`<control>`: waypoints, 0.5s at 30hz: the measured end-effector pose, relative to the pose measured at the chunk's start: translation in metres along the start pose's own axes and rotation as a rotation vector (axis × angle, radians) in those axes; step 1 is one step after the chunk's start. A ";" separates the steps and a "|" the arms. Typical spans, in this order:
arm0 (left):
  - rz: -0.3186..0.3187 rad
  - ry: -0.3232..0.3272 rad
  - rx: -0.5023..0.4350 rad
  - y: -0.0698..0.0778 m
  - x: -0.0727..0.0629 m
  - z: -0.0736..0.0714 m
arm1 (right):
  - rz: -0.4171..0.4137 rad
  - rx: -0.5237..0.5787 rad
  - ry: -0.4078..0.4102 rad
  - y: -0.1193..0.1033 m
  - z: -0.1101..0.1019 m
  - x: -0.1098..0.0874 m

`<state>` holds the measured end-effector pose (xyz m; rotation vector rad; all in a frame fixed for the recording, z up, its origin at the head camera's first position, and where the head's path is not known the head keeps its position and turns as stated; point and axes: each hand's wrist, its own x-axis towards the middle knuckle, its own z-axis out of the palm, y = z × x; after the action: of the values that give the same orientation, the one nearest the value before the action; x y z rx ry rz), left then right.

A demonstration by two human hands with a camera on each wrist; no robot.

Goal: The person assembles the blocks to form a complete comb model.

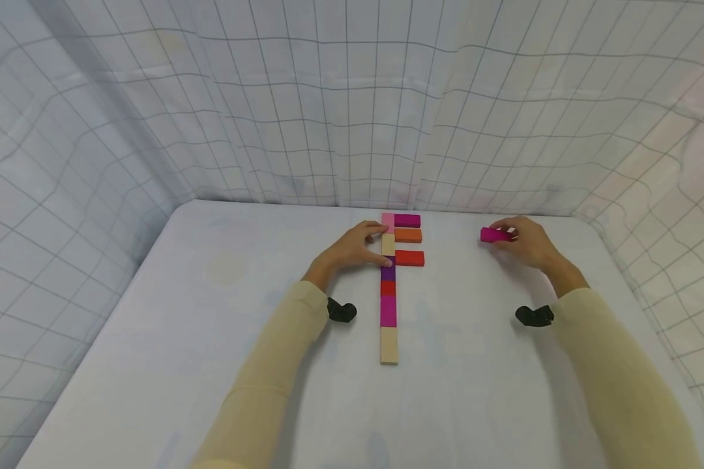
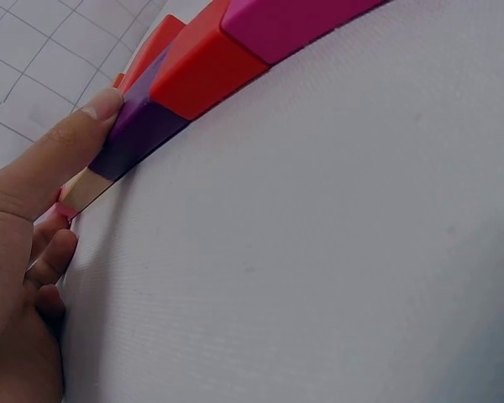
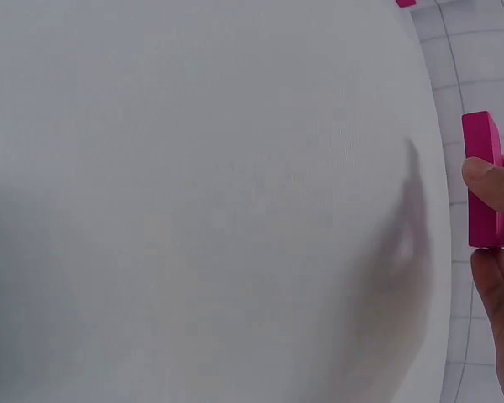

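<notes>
A column of coloured wooden blocks runs toward me along the table, with a pink block (image 1: 388, 221) at its far end, then a cream block (image 1: 388, 245), a purple block (image 2: 141, 126), a red block (image 2: 208, 65), a magenta block (image 1: 388, 311) and another cream block (image 1: 389, 345). My left hand (image 1: 352, 247) touches this column from the left, thumb at the purple block and index fingertip at the pink one. Off to the right, my right hand (image 1: 528, 241) holds a loose magenta block (image 3: 485, 180) above the table, pinched between thumb and fingers.
Three blocks stick out rightward from the column's far part: a dark magenta block (image 1: 407, 221), an orange block (image 1: 408, 235) and a longer red block (image 1: 410, 258). A white cloth covers the table (image 1: 457, 391). Grid-patterned curtains (image 1: 375, 117) hang behind and at both sides.
</notes>
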<state>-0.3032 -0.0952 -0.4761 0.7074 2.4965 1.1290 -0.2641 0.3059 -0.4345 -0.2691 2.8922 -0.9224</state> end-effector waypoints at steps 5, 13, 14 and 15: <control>-0.009 -0.001 -0.007 0.000 0.001 0.001 | -0.035 -0.001 -0.025 -0.017 0.005 0.003; -0.016 -0.002 -0.020 0.002 0.000 0.000 | -0.081 0.002 -0.051 -0.031 0.012 0.001; -0.014 -0.001 -0.017 0.002 0.000 0.001 | -0.086 0.004 -0.058 -0.032 0.012 0.000; -0.013 -0.002 -0.017 0.002 0.000 0.001 | -0.091 0.004 -0.065 -0.034 0.013 -0.001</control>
<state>-0.3026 -0.0934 -0.4749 0.6857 2.4835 1.1434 -0.2570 0.2714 -0.4255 -0.4248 2.8391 -0.9156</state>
